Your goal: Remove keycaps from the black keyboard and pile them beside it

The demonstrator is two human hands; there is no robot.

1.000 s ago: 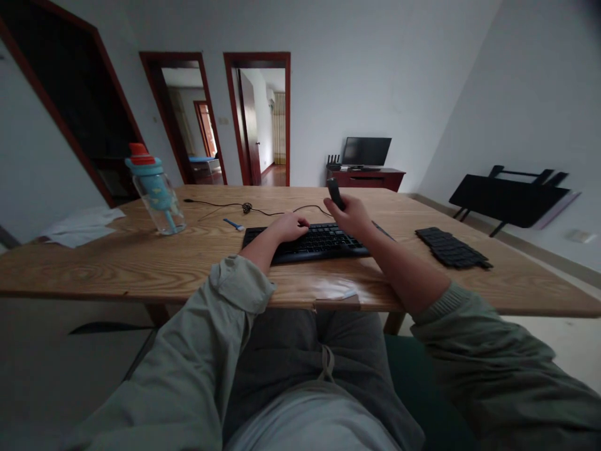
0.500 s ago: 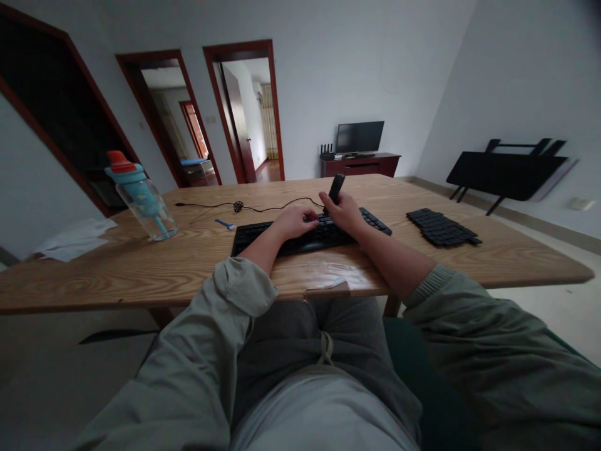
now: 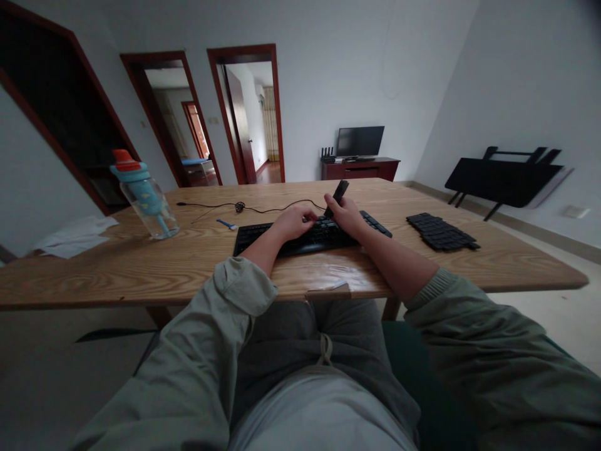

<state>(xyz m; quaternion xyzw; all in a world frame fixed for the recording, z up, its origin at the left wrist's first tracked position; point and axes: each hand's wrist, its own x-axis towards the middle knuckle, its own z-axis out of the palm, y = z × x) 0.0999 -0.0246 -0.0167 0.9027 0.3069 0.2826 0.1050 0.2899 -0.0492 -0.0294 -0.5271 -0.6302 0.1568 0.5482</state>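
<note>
A black keyboard lies on the wooden table in front of me, with a cable trailing behind it. My right hand is closed around a dark, stick-like tool, tilted over the keyboard's back edge; its lower end is hard to see. Over the keyboard's middle, my left hand rests with curled fingers pressed together, and whatever they hold is hidden. Both hands cover part of the keys. To the right lies a flat group of black keycaps in staggered rows.
A small blue-and-white tool lies left of the keyboard near the black cable. Further left stand a clear bottle with a red-and-blue lid and white paper tissues. The table's front edge is close to my body.
The dark tool in my right hand has tilted further right and dropped slightly. My left hand stays nearly in place. The view has shifted a little.
</note>
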